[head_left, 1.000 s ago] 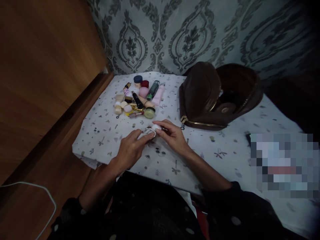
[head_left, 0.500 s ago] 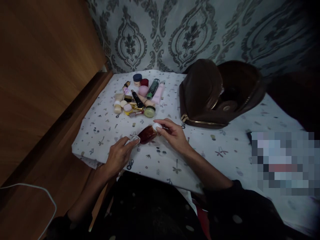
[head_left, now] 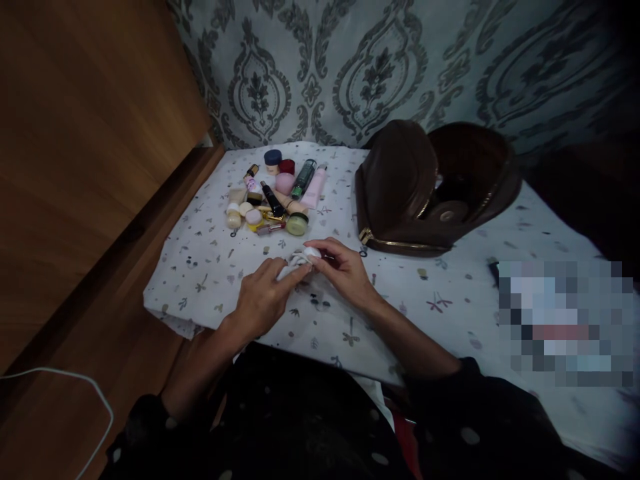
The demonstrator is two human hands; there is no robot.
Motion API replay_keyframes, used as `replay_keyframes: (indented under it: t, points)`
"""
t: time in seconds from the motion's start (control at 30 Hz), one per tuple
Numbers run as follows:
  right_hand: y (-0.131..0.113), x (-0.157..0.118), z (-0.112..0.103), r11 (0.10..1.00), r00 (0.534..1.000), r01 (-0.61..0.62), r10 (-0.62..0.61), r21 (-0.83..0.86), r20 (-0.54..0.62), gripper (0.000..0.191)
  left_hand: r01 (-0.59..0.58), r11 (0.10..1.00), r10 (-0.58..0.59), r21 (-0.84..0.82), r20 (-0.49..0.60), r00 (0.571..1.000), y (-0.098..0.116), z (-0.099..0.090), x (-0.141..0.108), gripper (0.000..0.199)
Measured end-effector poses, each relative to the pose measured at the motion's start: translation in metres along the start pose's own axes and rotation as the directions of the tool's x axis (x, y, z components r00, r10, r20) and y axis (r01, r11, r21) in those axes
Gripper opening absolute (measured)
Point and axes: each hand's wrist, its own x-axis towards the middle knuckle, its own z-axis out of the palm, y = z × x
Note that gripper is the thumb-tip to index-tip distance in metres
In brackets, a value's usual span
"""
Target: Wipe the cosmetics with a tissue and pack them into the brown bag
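With my right hand [head_left: 345, 268] I pinch a bottle by its white cap [head_left: 313, 253], just above the front of the patterned cloth. My left hand [head_left: 264, 293] is closed around a crumpled white wipe or cloth [head_left: 296, 257], pressed against the bottle close to the cap. The bottle's reddish-brown body is almost fully hidden behind the wipe and my left fingers. Just beyond my hands lie a lipstick [head_left: 271, 229] and a green jar with a dark lid [head_left: 297, 224].
Several cosmetics, among them a pink tube [head_left: 315, 187], a dark green tube [head_left: 304, 179] and a blue-lidded jar [head_left: 273, 161], are grouped at the back left. An unzipped brown bag [head_left: 400, 193] stands right of them. A blurred-out object [head_left: 560, 320] lies far right.
My left hand has moved right and up along the bottle with the wipe, from its base to near the cap, covering the brown body. My right hand keeps its grip on the cap.
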Motion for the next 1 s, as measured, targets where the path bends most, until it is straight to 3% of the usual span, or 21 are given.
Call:
replay_keyframes:
  t: [0.1,0.2,0.5,0.7,1.0]
  points:
    - [0.002,0.001,0.000,1.000,1.000,-0.016,0.016,0.004,-0.016,0.031,-0.068,0.993,0.063,0.098,0.057,0.996,0.000,-0.002,0.001,0.045]
    - [0.004,0.001,-0.001,0.999,0.999,-0.034,0.034,0.013,-0.024,0.034,-0.092,0.991,0.083,0.092,0.097,0.992,-0.006,-0.004,-0.005,0.047]
    - [0.007,0.002,0.000,0.996,0.997,-0.079,0.080,0.037,-0.012,0.035,0.091,0.968,-0.041,-0.234,0.212,0.976,-0.037,-0.003,-0.026,0.032]
    - [0.007,0.002,0.000,0.992,0.994,-0.110,0.112,0.061,-0.017,0.034,0.180,0.953,-0.113,-0.246,0.263,0.958,-0.044,0.000,-0.027,0.029]
    - [0.007,0.002,0.005,0.958,0.981,-0.179,0.190,0.224,-0.032,0.032,0.194,0.956,-0.137,-0.219,0.251,0.958,-0.038,-0.005,-0.024,0.032]
